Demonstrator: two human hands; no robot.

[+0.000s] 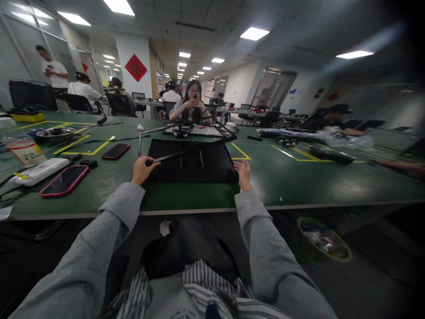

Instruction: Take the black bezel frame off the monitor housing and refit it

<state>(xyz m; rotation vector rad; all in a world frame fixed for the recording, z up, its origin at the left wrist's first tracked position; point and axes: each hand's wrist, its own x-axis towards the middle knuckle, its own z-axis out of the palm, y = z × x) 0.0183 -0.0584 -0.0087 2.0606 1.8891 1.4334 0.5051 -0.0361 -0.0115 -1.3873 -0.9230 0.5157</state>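
A flat black panel (192,161) lies on the green table (299,177) straight ahead of me. A long black strip (186,153) runs diagonally across the panel from near left to far right. My left hand (142,169) is closed on the near left end of that strip at the panel's corner. My right hand (243,173) rests on the panel's near right corner, fingers curled on its edge. Both arms wear grey sleeves.
Two phones in pink cases (64,180) (115,151), a white device (40,171), a labelled jar (25,148) and a metal bowl (56,134) lie to the left. A seated person (191,106) faces me across the table. A green basket (323,241) stands on the floor to the right.
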